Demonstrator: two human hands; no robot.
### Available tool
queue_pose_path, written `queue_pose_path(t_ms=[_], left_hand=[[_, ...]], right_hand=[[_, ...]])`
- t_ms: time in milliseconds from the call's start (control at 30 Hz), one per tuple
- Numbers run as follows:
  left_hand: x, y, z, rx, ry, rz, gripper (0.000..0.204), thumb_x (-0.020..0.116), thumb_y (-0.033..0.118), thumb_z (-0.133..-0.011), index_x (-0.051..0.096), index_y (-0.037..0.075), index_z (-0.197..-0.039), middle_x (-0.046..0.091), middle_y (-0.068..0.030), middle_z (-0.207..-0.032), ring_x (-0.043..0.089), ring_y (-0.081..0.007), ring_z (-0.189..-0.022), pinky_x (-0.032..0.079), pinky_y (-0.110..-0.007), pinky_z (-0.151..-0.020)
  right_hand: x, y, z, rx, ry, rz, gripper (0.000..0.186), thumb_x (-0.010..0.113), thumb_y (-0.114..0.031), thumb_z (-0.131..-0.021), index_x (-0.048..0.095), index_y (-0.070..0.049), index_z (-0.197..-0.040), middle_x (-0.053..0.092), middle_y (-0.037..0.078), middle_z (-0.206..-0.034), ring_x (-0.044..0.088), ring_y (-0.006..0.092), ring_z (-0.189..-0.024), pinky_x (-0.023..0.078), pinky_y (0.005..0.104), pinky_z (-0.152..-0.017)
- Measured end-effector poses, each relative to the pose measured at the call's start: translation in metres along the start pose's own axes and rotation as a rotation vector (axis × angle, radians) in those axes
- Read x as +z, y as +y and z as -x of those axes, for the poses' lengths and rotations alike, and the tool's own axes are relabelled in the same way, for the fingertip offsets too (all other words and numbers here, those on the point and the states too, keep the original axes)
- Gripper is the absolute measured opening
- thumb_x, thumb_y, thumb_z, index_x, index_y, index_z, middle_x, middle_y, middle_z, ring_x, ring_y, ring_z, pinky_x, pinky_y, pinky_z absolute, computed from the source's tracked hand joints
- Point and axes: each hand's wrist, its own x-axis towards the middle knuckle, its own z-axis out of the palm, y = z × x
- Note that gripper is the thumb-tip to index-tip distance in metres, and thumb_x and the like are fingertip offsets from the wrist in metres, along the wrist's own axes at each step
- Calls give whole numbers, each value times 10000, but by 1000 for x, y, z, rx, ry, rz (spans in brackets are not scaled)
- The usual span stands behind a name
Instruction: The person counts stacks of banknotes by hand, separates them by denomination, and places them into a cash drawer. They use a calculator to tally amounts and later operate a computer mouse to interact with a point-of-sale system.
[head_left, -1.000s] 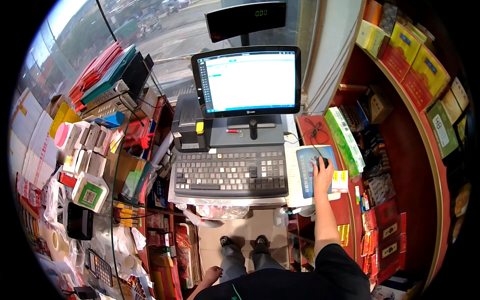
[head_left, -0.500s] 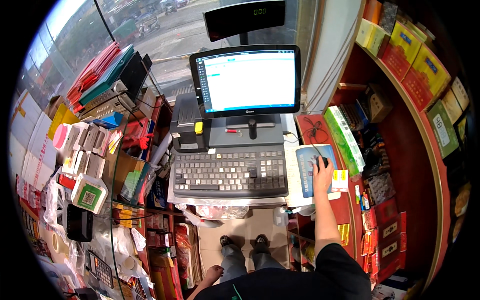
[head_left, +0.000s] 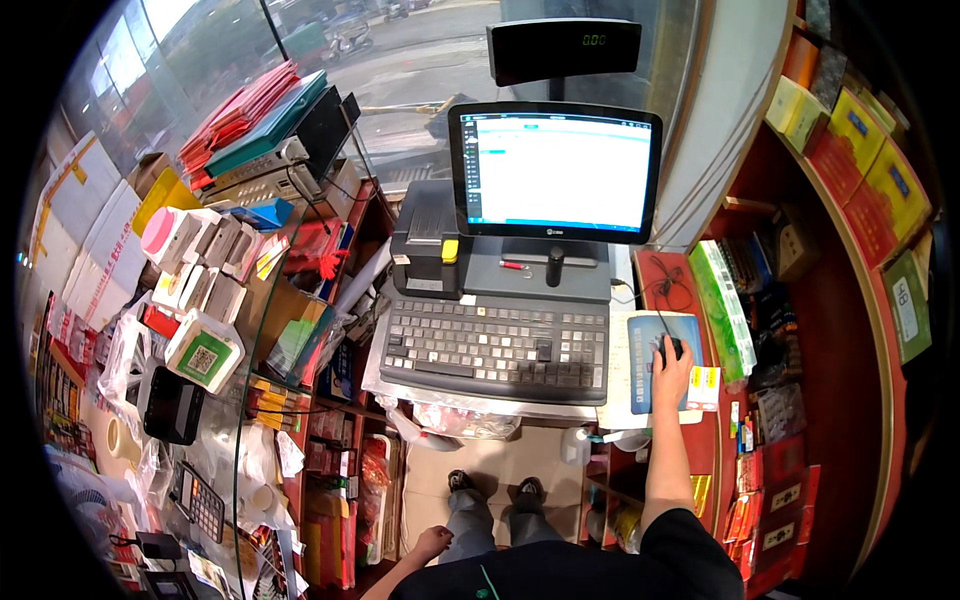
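Note:
My right hand (head_left: 671,378) lies over a black computer mouse (head_left: 675,347), fingers wrapped round it. Beneath is a blue mouse pad (head_left: 648,335) with printing on it. Left of the pad sits a black keyboard (head_left: 495,350) with worn, light-coloured keys. Behind it a lit monitor (head_left: 557,170) shows a mostly white window. Low beside my leg hangs my left hand (head_left: 433,542), its fingers loosely curled and nothing visible in them. A small white, red and yellow box (head_left: 704,388) stands close to my right hand.
A black receipt printer (head_left: 425,235) adjoins the monitor. Above, a customer display (head_left: 565,52) is lit. Crowding the glass counter at left are white boxes, a calculator (head_left: 203,500) and a black device (head_left: 172,405). Red shelves (head_left: 840,400) with packets curve along the right.
The view has turned left, so the desk and shelves sit further right in the picture. My right hand stays on the mouse, and my left hand still hangs by my leg.

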Motion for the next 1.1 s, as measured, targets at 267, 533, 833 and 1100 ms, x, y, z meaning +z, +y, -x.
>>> queue_pose_path(t_ms=[267, 533, 833, 1100], left_hand=[[0, 1, -8, -16, -5, 46, 248, 577, 179, -849, 669, -18, -968, 689, -127, -797, 682, -192, -676, 551, -310, -657], [-3, -8, -9, -41, -18, 28, 272, 556, 196, -859, 665, -22, -979, 695, -136, -816, 690, -195, -688, 545, -308, -672], [4, -2, -4, 24, -7, -22, 242, 585, 206, -860, 669, 11, -977, 697, -120, -816, 693, -195, -695, 542, -318, -677], [2, -8, -4, 11, -6, 5, 243, 579, 210, -860, 670, 17, -975, 698, -118, -819, 692, -191, -689, 541, -316, -677]], right_hand=[[2, 7, -5, 83, 34, -6, 394, 682, -165, -793, 614, -143, -1180, 488, 187, -1248, 497, 374, -1077, 438, 426, -898], [-2, 1, -4, 51, 31, -12, 398, 686, -161, -787, 614, -151, -1179, 486, 196, -1232, 492, 379, -1067, 430, 435, -901], [-1, 4, 1, 7, -18, -53, 377, 668, -154, -817, 608, -139, -1189, 474, 204, -1256, 481, 383, -1093, 430, 431, -909], [3, 5, -1, 32, -42, -49, 390, 667, -144, -818, 599, -139, -1202, 469, 203, -1259, 474, 383, -1116, 426, 430, -922]])
